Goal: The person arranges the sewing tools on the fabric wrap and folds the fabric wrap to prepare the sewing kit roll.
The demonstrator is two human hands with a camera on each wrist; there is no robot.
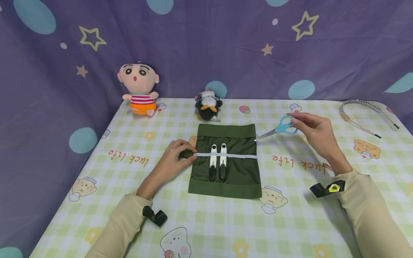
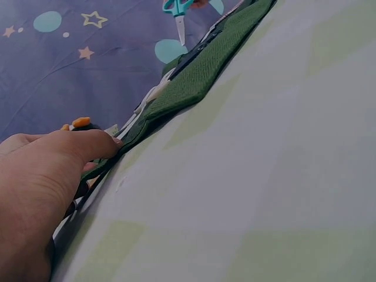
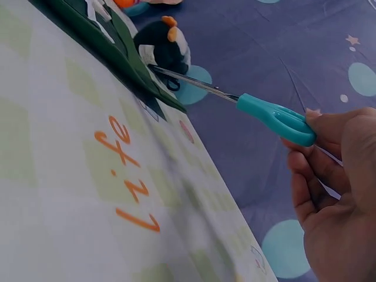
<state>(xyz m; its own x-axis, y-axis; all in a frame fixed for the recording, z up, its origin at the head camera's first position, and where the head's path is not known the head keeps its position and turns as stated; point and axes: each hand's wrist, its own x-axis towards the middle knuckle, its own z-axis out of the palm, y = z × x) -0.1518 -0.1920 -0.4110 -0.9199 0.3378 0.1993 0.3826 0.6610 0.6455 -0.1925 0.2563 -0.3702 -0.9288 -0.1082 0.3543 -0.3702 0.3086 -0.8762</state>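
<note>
A dark green fabric tool pouch (image 1: pixel 226 170) lies spread on the table with a pale elastic band (image 1: pixel 242 156) across its middle. Two slim white-and-black tools (image 1: pixel 213 163) are tucked upright under that band, side by side. My left hand (image 1: pixel 172 159) pinches the pouch's left edge at the band's end, thumb on the near side. To the right, my right hand (image 1: pixel 317 134) holds light-blue-handled scissors (image 1: pixel 284 125) by the handle loops, between thumb and fingers. Their blades look closed and point left, the tip by the pouch's upper right edge. In the right wrist view the scissors (image 3: pixel 276 117) are raised above the table.
A plush doll (image 1: pixel 140 87) sits at the back left, and a penguin plush (image 1: pixel 208 104) lies behind the pouch. At the back right is a coiled headband (image 1: pixel 364 104). A checked cloth (image 1: pixel 222 222) covers the table; a purple curtain (image 1: pixel 209 46) hangs behind.
</note>
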